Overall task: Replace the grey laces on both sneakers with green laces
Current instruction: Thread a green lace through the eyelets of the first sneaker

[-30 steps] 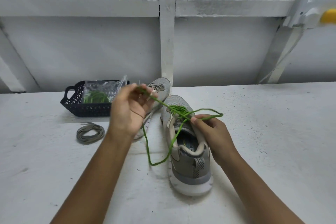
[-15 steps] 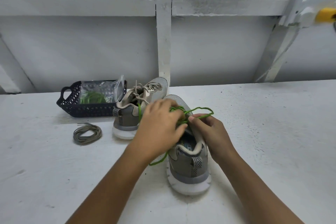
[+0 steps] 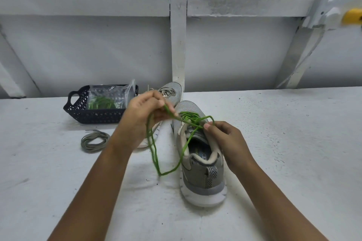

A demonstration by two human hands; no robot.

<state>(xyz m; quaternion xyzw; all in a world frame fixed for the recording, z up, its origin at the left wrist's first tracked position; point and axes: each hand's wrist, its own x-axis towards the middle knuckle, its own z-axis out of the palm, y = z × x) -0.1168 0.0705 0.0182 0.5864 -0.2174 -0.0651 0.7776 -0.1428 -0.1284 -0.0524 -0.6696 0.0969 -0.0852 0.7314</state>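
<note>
Left hand [image 3: 145, 115]: the thumb and fingertips are closed in a pinch on one strand of the green lace [image 3: 154, 154]. The hand is raised above the table [image 3: 293, 143], to the left of the near sneaker [image 3: 201, 174].

Right hand [image 3: 225, 137]: the thumb and index finger pinch a loop of the same green lace, and the other fingers are curled. The hand is just above the collar on the right side of the near sneaker.

Green lace: it runs taut from the left-hand pinch to the eyelets of the near sneaker. A long slack loop hangs from the left hand, and its lowest point is at the table surface just left of the sneaker. From there the loop rises to the eyelet area. Green lacing crosses the tongue.

Near sneaker: it stands upright on the table with the heel toward the camera and the toe pointing away.

Far sneaker [image 3: 172, 92]: it stands beyond and to the left, partly hidden by the left hand. A pale lace [image 3: 166, 92] is in its eyelets.

Grey lace [image 3: 94, 141]: it is coiled on the table, left of the left forearm.

Basket [image 3: 94, 117]: it is dark and stands behind the coil. It holds a clear bag [image 3: 109, 94] containing a spare lace [image 3: 100, 102], which is green.
</note>
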